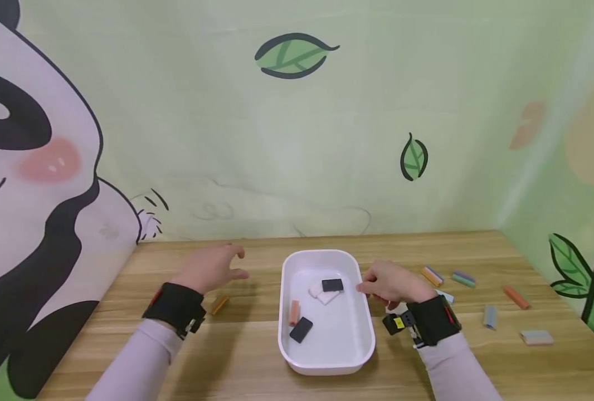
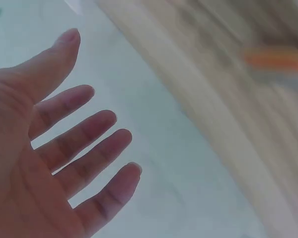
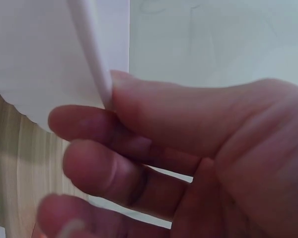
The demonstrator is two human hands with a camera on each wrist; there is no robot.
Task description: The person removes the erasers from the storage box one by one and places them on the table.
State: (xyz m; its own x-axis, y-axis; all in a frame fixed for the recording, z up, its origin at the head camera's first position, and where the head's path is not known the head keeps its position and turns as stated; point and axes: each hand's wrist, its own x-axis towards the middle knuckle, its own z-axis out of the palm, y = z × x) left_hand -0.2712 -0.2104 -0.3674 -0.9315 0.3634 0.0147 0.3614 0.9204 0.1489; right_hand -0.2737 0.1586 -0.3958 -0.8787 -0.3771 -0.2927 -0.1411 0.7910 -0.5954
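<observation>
A white plastic basin (image 1: 326, 367) stands mid-table. Inside lie two black blocks (image 1: 301, 329), an orange block (image 1: 294, 312) and white pieces (image 1: 328, 296). At the basin's right rim (image 3: 92, 54), the right hand (image 1: 392, 281) pinches the edge between thumb and forefinger; its other fingers curl loosely below. Over the table's left side hovers the left hand (image 1: 209, 268), fingers spread and holding nothing. Just below it on the wood is a small orange-yellow block (image 1: 219, 304), blurred in the left wrist view.
Several small coloured blocks are scattered at the right: a striped one (image 1: 432, 275), a green-purple one (image 1: 463, 279), an orange-red one (image 1: 516, 297), a grey-blue one (image 1: 490, 317) and a pale one (image 1: 536, 337). A printed backdrop (image 1: 297, 139) rises behind the wooden table (image 1: 247, 356).
</observation>
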